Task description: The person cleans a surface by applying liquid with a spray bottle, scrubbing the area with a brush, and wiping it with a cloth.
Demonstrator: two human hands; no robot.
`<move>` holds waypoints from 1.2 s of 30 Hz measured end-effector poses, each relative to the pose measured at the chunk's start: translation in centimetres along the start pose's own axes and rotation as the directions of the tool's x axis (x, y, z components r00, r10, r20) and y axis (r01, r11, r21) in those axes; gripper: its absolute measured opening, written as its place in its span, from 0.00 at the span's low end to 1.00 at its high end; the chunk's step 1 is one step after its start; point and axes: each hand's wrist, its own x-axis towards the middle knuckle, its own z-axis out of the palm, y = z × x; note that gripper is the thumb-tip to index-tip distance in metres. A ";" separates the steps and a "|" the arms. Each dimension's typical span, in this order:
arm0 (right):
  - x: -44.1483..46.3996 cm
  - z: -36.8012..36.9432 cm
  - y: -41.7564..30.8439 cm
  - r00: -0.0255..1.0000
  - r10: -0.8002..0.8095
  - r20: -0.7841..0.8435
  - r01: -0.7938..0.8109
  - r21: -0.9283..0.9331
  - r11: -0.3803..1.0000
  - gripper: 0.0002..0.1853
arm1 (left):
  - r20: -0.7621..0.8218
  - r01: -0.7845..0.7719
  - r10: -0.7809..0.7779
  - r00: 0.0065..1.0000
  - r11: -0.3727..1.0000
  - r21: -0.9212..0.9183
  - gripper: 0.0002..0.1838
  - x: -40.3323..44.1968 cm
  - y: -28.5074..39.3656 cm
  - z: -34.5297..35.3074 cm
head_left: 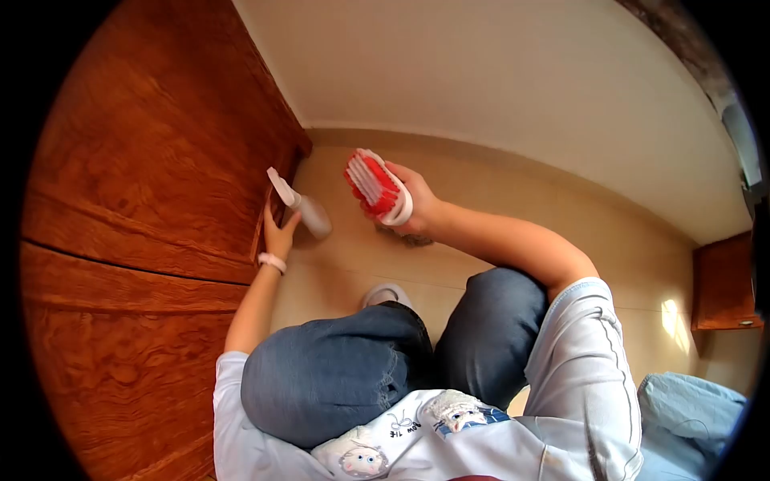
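My right hand [415,196] is wrapped round a scrub brush [373,184] with a white handle and red and white bristles. The brush is raised off the floor, bristles facing left. Beside the wooden panel, my left hand [279,232] has its fingers and thumb about the neck of a white spray bottle [314,218]. The bottle is tilted and a little blurred, its nozzle head up and to the left. Part of the left fingers is hidden behind the bottle's head. A light band circles the left wrist.
A reddish wooden cabinet [144,160] stands close on the left. Ahead, a pale wall [497,80] meets the beige tiled floor [481,192]. A light slipper [388,294] shows between my bent knees. Pale blue cloth [694,409] and a wooden cabinet [726,280] are at right.
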 end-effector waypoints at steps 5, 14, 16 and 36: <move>-0.6 0.1 0.5 0.992 -0.096 -0.085 0.089 -0.080 0.993 0.19 | -0.199 0.513 -0.506 0.839 0.858 -0.015 0.31 -2.7 -7.4 2.8; -0.5 3.3 0.6 0.855 -0.309 -0.416 0.227 -0.235 0.945 0.18 | 0.016 -0.011 0.268 0.963 0.100 -0.995 0.20 1.0 35.0 -15.9; 0.0 5.5 -0.8 0.873 -0.270 -0.405 0.173 -0.260 0.950 0.18 | -0.121 -0.273 0.471 0.874 0.270 -0.923 0.20 0.9 35.3 -15.4; -1.0 13.6 0.3 0.915 -0.361 -0.178 0.246 -0.462 0.852 0.17 | -0.097 -0.870 0.869 0.485 0.469 -0.152 0.20 -11.1 29.3 -7.0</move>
